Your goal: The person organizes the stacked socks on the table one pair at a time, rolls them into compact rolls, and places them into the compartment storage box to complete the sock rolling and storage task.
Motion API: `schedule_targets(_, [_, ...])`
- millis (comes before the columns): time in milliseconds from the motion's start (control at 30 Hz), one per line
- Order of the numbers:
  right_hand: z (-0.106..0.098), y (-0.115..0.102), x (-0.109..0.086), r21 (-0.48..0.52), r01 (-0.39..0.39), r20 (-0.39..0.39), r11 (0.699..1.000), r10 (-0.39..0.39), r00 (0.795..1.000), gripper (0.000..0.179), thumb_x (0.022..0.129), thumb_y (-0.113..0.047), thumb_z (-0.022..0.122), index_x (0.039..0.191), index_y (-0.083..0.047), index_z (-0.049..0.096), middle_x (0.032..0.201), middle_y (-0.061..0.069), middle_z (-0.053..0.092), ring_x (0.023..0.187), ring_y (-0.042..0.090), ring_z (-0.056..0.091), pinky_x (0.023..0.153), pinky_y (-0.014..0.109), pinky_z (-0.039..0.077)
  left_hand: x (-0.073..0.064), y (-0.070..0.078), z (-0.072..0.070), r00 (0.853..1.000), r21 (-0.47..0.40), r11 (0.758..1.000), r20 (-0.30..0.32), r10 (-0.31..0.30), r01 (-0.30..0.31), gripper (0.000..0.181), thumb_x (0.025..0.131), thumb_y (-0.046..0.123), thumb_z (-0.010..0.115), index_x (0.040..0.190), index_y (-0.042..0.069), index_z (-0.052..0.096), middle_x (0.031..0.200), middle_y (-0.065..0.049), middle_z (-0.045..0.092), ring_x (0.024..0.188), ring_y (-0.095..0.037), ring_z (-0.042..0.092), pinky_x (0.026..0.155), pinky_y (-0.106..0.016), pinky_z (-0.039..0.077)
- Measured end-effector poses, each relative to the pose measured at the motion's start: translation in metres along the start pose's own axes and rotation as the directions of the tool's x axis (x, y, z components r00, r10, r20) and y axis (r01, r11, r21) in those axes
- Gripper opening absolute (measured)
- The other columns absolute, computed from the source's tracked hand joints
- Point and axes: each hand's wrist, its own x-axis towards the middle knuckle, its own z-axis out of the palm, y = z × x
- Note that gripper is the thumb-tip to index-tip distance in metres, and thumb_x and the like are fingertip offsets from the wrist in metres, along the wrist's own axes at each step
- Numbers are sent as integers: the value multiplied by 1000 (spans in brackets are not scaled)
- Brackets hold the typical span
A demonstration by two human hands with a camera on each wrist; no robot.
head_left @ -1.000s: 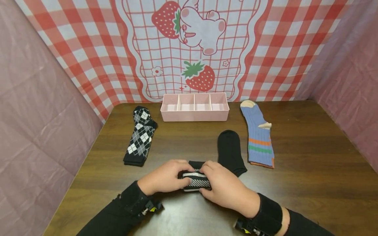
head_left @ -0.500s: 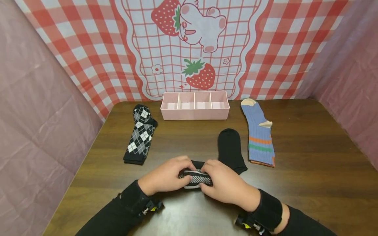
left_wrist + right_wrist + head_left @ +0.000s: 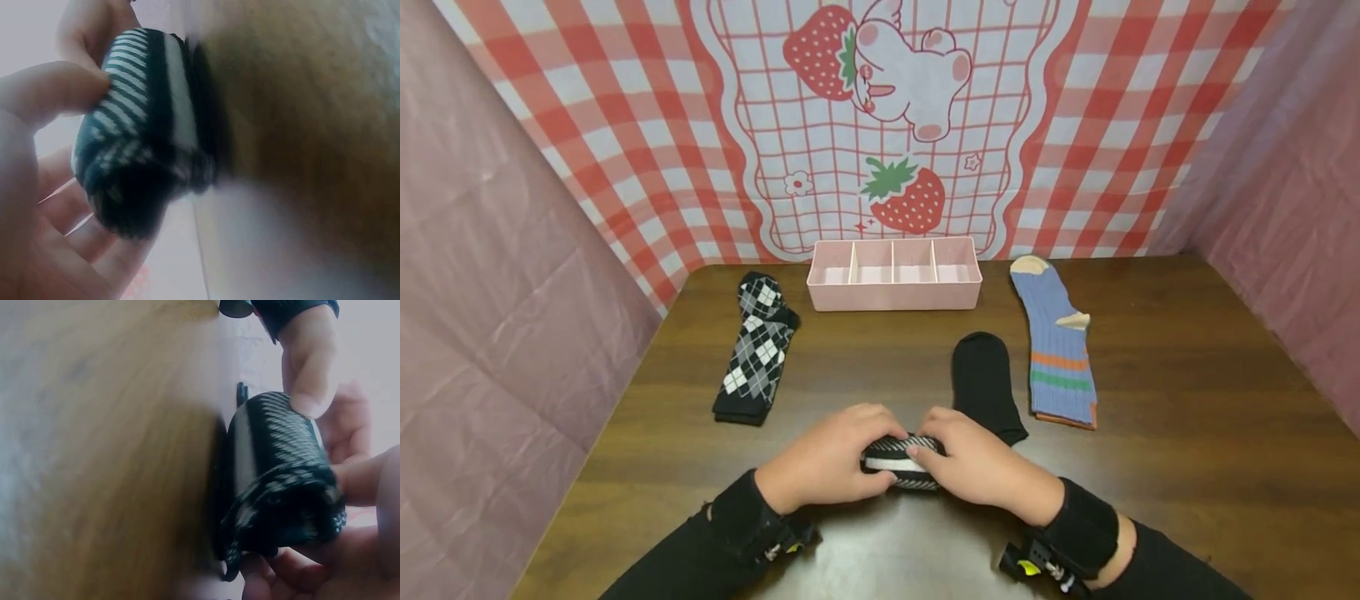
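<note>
A black sock roll (image 3: 891, 464) with white stripes and slanted hatching lies at the front middle of the table, between both hands. My left hand (image 3: 827, 454) grips its left end, fingers behind and thumb in front. At the other end my right hand (image 3: 981, 461) holds it, thumb lying over the top. In the left wrist view the sock roll (image 3: 128, 106) shows a thick, bulging end, with the left thumb pressed on its hatched side. The right wrist view shows the open, layered end of the sock roll (image 3: 281, 444), close along the tabletop.
Behind the right hand lies a plain black sock (image 3: 983, 383). Blue socks (image 3: 1060, 350) with orange and green stripes lie farther right, and black-and-grey argyle socks (image 3: 756, 350) at left. A pink box (image 3: 893, 297) with several compartments stands at the table's back edge.
The roll has turned between my fingers, bringing a white stripe to the front. Its flat black end, seen beyond the hands before, no longer shows. My right thumb has moved up onto the roll.
</note>
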Motion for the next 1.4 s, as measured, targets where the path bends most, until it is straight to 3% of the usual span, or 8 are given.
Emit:
schedule_targets(133, [1, 0, 0, -6, -17, -2, 1000, 17, 1000, 28, 109, -34, 52, 101, -14, 70, 91, -6, 53, 80, 12, 51, 70, 32, 44, -1, 0, 2, 1000, -9, 1000, -4, -23, 23, 35, 88, 27, 78, 121, 19, 68, 114, 7, 66, 104, -8, 59, 91, -29, 50])
schedule_targets(233, [2, 0, 0, -20, -22, -21, 1000, 22, 1000, 25, 108, -36, 53, 108, -16, 68, 98, -7, 57, 87, 12, 56, 75, 34, 48, -2, 0, 3, 999, -2, 999, 4, -39, 39, 33, 90, 27, 76, 121, 19, 69, 114, 7, 67, 105, -8, 60, 92, -29, 50])
schedule_targets(467, [3, -5, -5, -165, 49, -113, 985, -68, 991, 15, 104, -29, 64, 116, -21, 66, 109, -8, 61, 96, 9, 58, 81, 34, 52, -1, -2, 2, 999, -2, 999, 16, -48, 48, 27, 96, 25, 73, 122, 16, 72, 115, 6, 69, 107, -9, 63, 95, -31, 51])
schedule_targets(700, [2, -9, -8, -290, 103, -46, 952, -121, 992, 44, 85, -43, 84, 119, -20, 68, 101, -11, 58, 85, 5, 54, 74, 30, 51, 0, -5, 2, 989, -84, 986, 47, -143, 146, 26, 102, 24, 63, 125, 17, 73, 118, 5, 70, 105, -7, 63, 93, -32, 53])
schedule_targets(900, [4, -8, -7, -297, 106, -7, 949, -113, 994, 47, 85, -47, 82, 120, -17, 72, 103, -9, 58, 87, 7, 53, 74, 29, 50, -1, -7, 4, 972, -142, 962, 61, -228, 235, 23, 104, 27, 59, 121, 19, 73, 114, 7, 71, 100, -6, 63, 89, -32, 53])
schedule_targets(1067, [5, -8, -6, -312, 112, -8, 943, -121, 993, 52, 86, -47, 82, 124, -14, 71, 106, -6, 60, 90, 9, 55, 76, 31, 51, -2, -4, 2, 982, -94, 977, 1, -190, 189, 17, 99, 24, 65, 113, 18, 72, 109, 7, 67, 98, -8, 62, 88, -32, 53])
schedule_targets(1233, [2, -9, -7, -293, 69, -3, 954, -73, 997, 75, 86, -43, 83, 144, -3, 58, 128, 8, 65, 113, 22, 62, 93, 42, 53, -2, -2, 0, 986, -93, 982, -16, -164, 162, 17, 94, 21, 70, 110, 16, 73, 101, 9, 65, 89, -5, 60, 81, -27, 53])
schedule_targets(1400, [-2, -10, -7, -264, -8, -67, 964, -10, 998, 77, 86, -36, 85, 146, 0, 54, 135, 14, 63, 124, 30, 60, 100, 48, 50, -1, -4, 1, 964, -190, 946, -5, -268, 262, 15, 91, 15, 70, 104, 9, 74, 87, 8, 66, 78, -5, 61, 72, -25, 54])
